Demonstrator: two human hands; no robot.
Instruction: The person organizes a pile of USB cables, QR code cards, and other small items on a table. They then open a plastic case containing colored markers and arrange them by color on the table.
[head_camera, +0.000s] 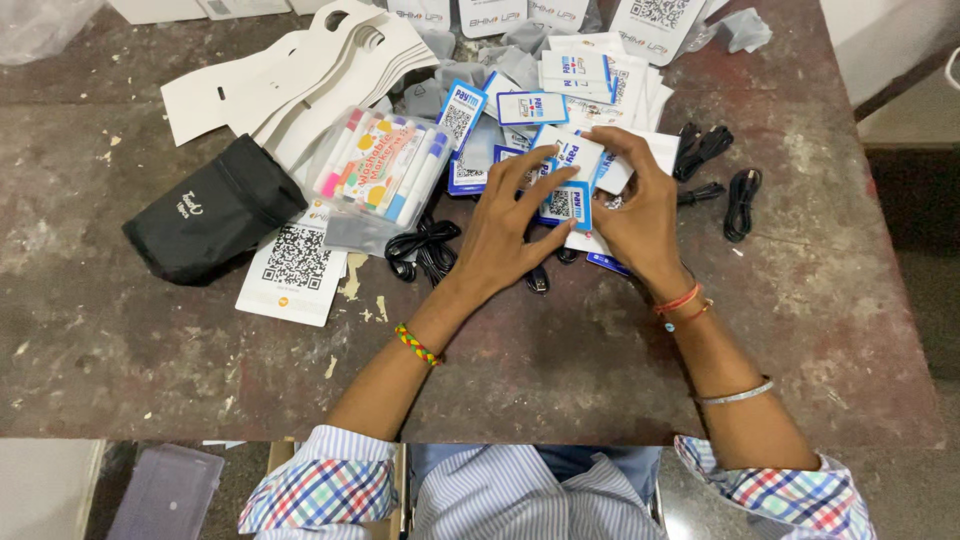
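My left hand (505, 222) and my right hand (640, 205) meet over a small stack of blue-and-white code cards (567, 198) in the middle of the worn table (150, 330). Both hands pinch the stack, left fingers on its left edge and top, right fingers on its upper right corner. More loose cards of the same kind (530, 108) lie just behind them. The lower part of the stack is hidden under my palms.
A clear pack of coloured markers (380, 165) and a black pouch (210, 212) lie to the left, beside a large white code sheet (295, 262). White cardboard cutouts (300, 75) sit at the back left. Coiled black cables (740, 200) lie right of my hands, another (420, 245) on the left.
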